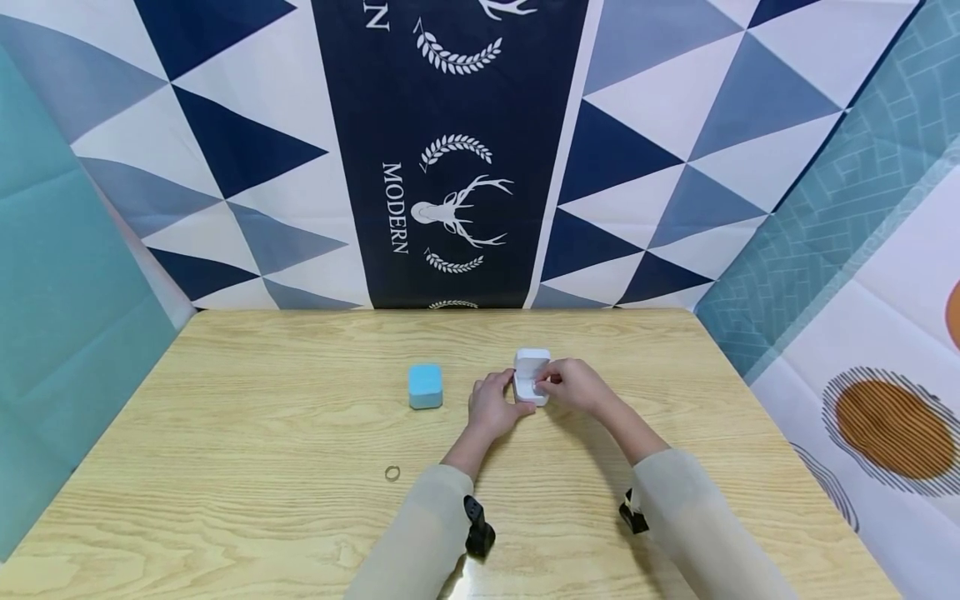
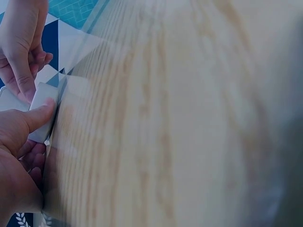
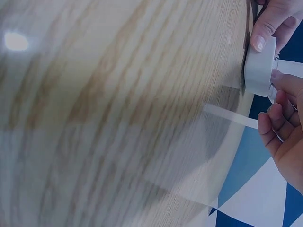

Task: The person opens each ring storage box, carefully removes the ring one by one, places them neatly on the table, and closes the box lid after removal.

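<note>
A small white ring box stands on the table with its lid raised. My left hand grips it from the left, thumb along the front and fingers around the far side. In the left wrist view the thumb presses flat on the white box. My right hand reaches in from the right, its thumb and forefinger pinching a small ring at the box's opening; the fingertips mostly hide it. The right wrist view shows the other fingers of this right hand curled loosely beside the box.
A light blue box sits to the left of the hands. Nearer the front lies a thin ring on the wooden table. Patterned cloth hangs behind the table's far edge, with more cloth along both sides.
</note>
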Demonstrator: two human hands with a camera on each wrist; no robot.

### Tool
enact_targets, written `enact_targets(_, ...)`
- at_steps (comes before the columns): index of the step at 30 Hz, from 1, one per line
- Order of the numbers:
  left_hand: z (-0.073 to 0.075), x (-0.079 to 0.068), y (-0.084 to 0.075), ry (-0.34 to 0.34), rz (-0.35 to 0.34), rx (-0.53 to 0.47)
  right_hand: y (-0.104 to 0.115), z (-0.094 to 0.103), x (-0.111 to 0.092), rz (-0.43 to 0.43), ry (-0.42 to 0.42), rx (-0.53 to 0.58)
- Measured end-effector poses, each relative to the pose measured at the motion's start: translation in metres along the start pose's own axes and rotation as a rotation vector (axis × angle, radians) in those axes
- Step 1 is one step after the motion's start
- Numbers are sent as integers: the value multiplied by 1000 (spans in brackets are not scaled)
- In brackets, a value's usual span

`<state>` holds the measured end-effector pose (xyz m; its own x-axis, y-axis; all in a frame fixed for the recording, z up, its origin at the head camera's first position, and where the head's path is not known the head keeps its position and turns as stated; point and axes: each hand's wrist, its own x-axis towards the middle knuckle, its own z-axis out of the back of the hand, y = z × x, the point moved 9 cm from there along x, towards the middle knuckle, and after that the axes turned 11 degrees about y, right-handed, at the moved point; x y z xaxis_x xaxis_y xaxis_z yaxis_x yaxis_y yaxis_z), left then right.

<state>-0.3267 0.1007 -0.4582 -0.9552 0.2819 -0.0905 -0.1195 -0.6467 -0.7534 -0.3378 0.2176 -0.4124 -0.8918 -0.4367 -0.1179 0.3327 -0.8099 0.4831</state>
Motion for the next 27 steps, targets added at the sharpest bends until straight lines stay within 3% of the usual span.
enact_targets(27,1,1,1,-8,-5,4,10,8,-13,69,-14,-6)
